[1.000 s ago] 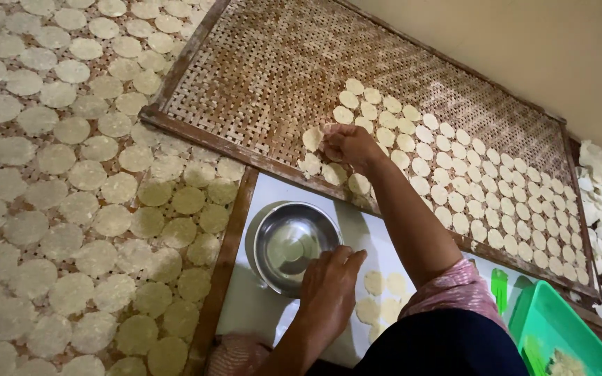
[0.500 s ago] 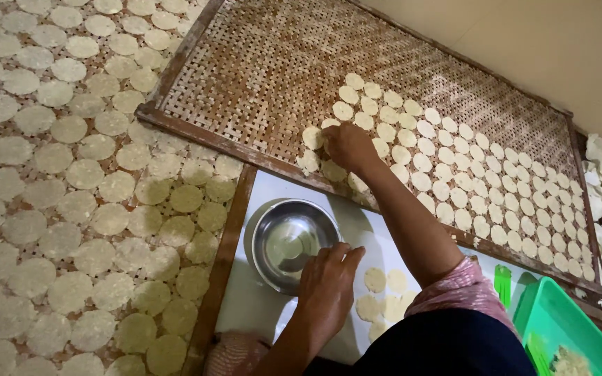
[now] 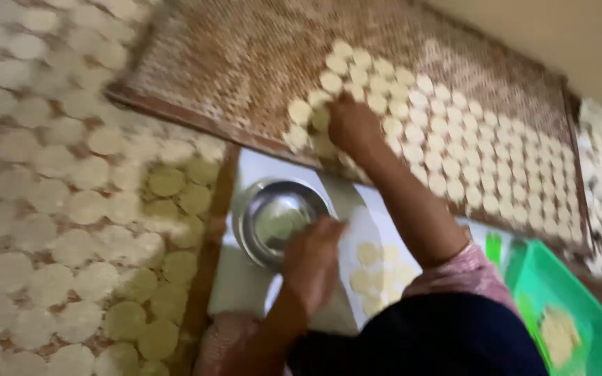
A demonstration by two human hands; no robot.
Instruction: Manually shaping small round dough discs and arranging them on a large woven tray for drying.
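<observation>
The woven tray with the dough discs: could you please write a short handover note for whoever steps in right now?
Right hand: on the woven tray, at the edge of the rows of pale discs; whether it holds one is blurred.
Left hand: by the metal bowl, over the white sheet with loose discs.
Done: the tray's right part is filled.
Left: its left part is bare.
Full mat of discs alongside; green basket at right.
</observation>
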